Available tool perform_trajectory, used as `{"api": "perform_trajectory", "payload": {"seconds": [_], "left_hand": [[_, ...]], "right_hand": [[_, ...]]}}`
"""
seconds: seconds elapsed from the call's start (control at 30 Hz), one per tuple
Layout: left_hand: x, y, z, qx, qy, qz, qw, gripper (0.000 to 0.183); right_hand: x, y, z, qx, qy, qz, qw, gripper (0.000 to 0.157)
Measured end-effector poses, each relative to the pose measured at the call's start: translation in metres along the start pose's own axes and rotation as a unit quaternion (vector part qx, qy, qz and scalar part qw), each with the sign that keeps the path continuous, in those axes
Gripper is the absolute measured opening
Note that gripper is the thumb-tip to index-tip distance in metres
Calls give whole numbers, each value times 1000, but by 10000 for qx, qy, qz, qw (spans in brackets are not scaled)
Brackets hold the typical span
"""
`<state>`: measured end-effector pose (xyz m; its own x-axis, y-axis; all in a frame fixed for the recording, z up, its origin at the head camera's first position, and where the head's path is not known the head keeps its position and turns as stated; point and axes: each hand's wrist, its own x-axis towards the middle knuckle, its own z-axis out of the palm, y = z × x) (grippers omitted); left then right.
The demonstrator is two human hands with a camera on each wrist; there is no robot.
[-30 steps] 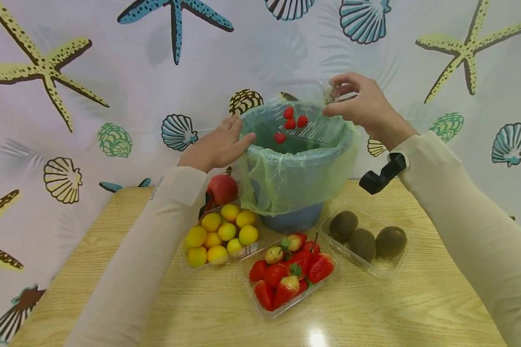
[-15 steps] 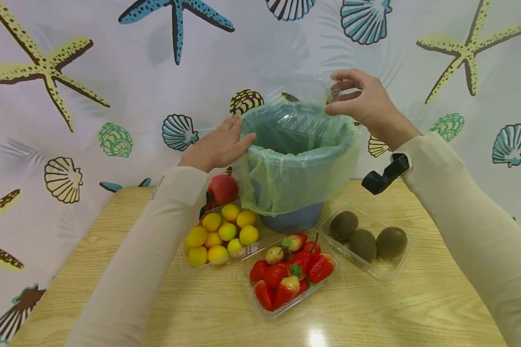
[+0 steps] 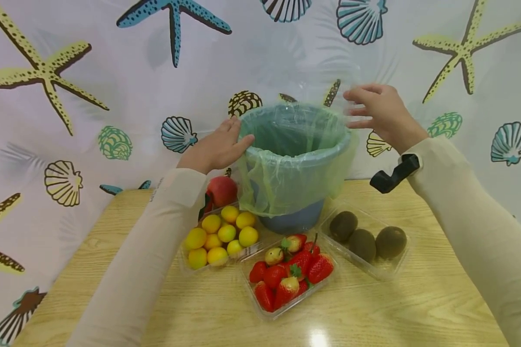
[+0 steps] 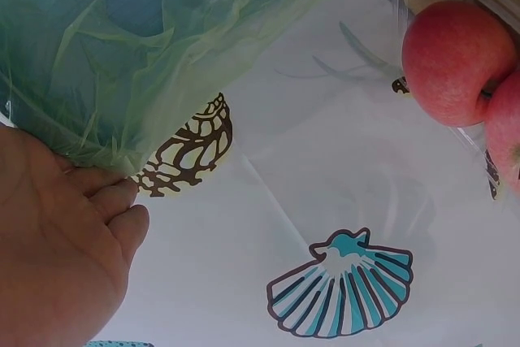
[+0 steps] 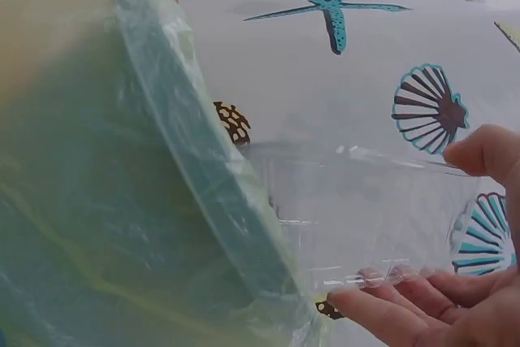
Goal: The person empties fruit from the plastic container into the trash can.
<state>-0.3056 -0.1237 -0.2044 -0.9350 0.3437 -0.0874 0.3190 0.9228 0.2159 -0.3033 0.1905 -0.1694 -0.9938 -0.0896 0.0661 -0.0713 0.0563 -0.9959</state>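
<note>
Shell-print cloth (image 3: 134, 91) backs the right grip (image 3: 384, 111) holding a clear container (image 5: 370, 213).

We find smooth, glossy clear plastic in the container (image 5: 374, 201) at the right, bright with glints. The bin (image 3: 293, 221) looks like plastic too, and on it we see a thin, crinkled, translucent plastic bag (image 3: 286, 188) with a soft sheen. Nearer us, the wood-grain tabletop (image 3: 199, 308) shines. At the far side, the backdrop (image 3: 286, 53) looks smooth. We note glossy strawberries (image 3: 301, 260), matt, rough kiwis (image 3: 390, 242) and matt cloth sleeves (image 3: 469, 212).
</note>
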Motion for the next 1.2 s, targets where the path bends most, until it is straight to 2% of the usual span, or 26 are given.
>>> {"api": "perform_trajectory", "payload": {"seconds": [0.13, 0.27, 0.37, 0.5, 0.8, 1.03, 1.13, 1.2], "left_hand": [[0, -1, 0, -9, 30, 7, 10000, 73], [0, -2, 1, -5, 37, -2, 10000, 73], [0, -2, 1, -8, 20, -10, 10000, 73], [0, -2, 1, 16, -3, -21, 10000, 73], [1, -1, 0, 86, -39, -43, 9999, 73], [0, 0, -1, 95, -80, -34, 9999, 73], [0, 0, -1, 100, -90, -34, 9999, 74], [0, 0, -1, 98, -80, -39, 9999, 73]], "right_hand": [[2, 2, -4, 729, 40, 332, 9968, 59], [1, 4, -10, 1175, -188, 625, 9909, 74], [1, 6, -16, 1670, -424, 912, 9808, 81], [1, 12, -28, 2366, -474, 1289, 9618, 83], [4, 25, -66, 3122, -340, 1564, 9364, 86], [0, 36, -99, 3356, -113, 1658, 9272, 87], [-5, 44, -112, 3581, -112, 1695, 9181, 87], [-9, 49, -120, 3844, -123, 1723, 9069, 87]]}}
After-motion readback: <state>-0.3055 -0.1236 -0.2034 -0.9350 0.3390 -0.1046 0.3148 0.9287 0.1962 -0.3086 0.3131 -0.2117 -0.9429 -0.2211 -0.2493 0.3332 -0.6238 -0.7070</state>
